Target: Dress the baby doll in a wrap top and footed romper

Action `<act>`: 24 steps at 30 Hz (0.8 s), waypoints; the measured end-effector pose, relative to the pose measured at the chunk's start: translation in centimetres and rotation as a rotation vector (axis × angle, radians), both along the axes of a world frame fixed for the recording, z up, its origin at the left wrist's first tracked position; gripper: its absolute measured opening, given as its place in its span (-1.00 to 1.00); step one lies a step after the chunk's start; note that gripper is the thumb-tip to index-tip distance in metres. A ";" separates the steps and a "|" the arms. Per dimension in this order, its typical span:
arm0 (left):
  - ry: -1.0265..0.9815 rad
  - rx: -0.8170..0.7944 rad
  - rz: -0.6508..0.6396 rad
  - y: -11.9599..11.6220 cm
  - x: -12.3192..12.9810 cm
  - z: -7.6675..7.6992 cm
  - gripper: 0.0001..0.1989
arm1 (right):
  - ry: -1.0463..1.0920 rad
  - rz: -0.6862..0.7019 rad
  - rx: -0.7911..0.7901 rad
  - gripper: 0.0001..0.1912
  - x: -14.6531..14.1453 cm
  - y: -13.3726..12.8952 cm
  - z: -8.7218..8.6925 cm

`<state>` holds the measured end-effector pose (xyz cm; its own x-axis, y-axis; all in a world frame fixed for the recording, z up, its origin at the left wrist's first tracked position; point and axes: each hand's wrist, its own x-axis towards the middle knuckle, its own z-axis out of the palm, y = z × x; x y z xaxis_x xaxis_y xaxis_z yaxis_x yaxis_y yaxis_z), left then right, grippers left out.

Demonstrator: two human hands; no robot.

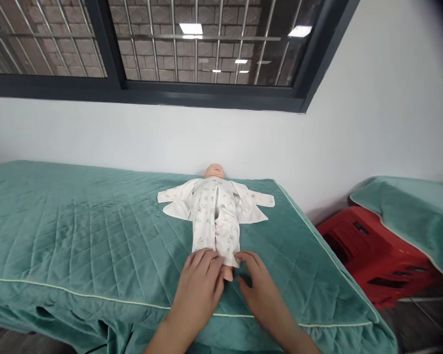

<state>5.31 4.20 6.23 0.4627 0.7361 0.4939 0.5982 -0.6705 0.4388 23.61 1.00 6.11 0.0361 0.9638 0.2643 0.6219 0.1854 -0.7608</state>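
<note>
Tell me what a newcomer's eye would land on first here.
Probably the clothed doll, stretched out on the green quilted cover, with the left hand and right hand at its trouser cuffs. Next might come the bright red object at the right, then the barred window above.

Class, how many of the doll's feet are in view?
1: a bare foot shows below the trouser cuff, between the left hand and right hand; another may be hidden behind the left hand.
</note>
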 end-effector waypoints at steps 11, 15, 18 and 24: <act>0.275 -0.219 0.022 3.1 2.0 3.3 -0.93 | -0.040 0.095 -0.097 -0.88 0.3 2.2 1.1; 0.171 -0.315 0.054 3.7 2.2 3.9 -0.94 | -0.003 0.132 -0.069 -0.85 0.7 1.3 4.1; 0.089 -0.338 0.060 3.6 1.8 3.7 -0.90 | -0.064 0.132 -0.029 -0.85 1.1 0.6 4.4; 0.107 -0.180 0.005 0.6 -0.1 2.7 -0.86 | -0.088 0.177 0.021 -0.85 1.7 -1.6 1.9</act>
